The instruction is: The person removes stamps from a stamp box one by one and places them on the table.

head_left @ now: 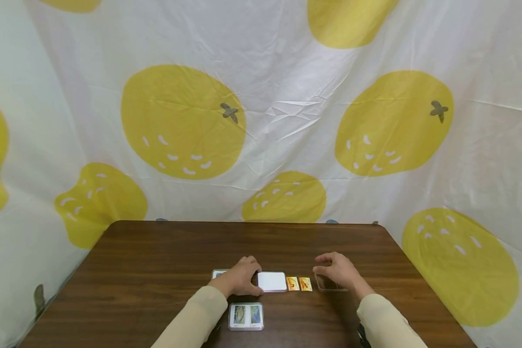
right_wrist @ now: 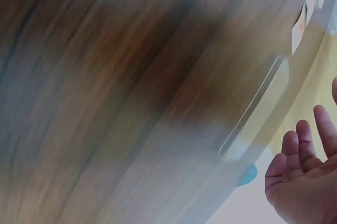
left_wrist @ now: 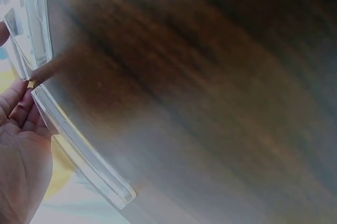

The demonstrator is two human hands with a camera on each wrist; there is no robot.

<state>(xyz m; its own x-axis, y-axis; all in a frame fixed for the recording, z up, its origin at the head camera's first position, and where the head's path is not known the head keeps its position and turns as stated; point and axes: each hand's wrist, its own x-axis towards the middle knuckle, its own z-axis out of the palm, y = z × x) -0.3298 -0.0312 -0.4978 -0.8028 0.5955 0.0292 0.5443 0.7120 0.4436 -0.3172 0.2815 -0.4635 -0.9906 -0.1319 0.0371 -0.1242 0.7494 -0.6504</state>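
Observation:
My left hand [head_left: 242,278] holds a flat clear plastic case with a white insert [head_left: 271,282] by its left end, thumb at the near corner and fingers at the far one. The left wrist view shows that clear case [left_wrist: 32,24] between thumb and fingertips. Partly hidden behind this hand lies another clear case [head_left: 218,273]. My right hand [head_left: 340,268], its fingers loosely bent and apart, is over a clear plastic cover [head_left: 330,289]. In the right wrist view the fingers are off the clear cover [right_wrist: 253,113], with nothing between them.
Two small orange and yellow picture cards [head_left: 293,283] lie side by side between the white-insert case and the clear cover. Nearer to me is a clear case with two pictures [head_left: 245,316]. Behind the brown wooden table [head_left: 156,246] hangs a curtain [head_left: 282,145] with yellow fruit prints.

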